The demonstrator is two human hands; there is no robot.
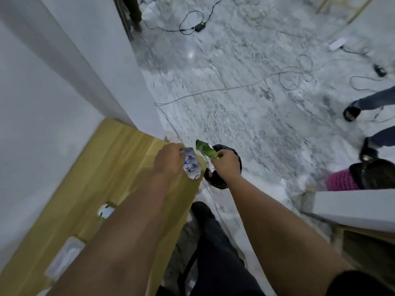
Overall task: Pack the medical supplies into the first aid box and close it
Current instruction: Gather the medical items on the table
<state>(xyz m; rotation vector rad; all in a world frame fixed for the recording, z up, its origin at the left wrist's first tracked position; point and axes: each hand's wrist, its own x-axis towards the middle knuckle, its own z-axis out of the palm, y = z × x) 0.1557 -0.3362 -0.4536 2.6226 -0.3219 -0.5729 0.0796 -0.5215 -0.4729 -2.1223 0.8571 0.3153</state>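
My left hand (168,160) is closed around a crumpled white wrapper with blue print (191,166), held past the far corner of the wooden table (111,167). My right hand (226,163) grips a green and silver foil wrapper (205,151). Both hands hover over a small black-lined bin (220,180) on the floor. On the table lie a small white and green packet (105,211) and a flat clear pouch (64,257). No first aid box shows in this view.
A white wall (53,82) runs along the left. Cables (295,75) trail across the marbled floor. Another person's feet (352,113) stand at the right beside a pink basket (339,180). A white-topped unit (352,208) sits at the lower right.
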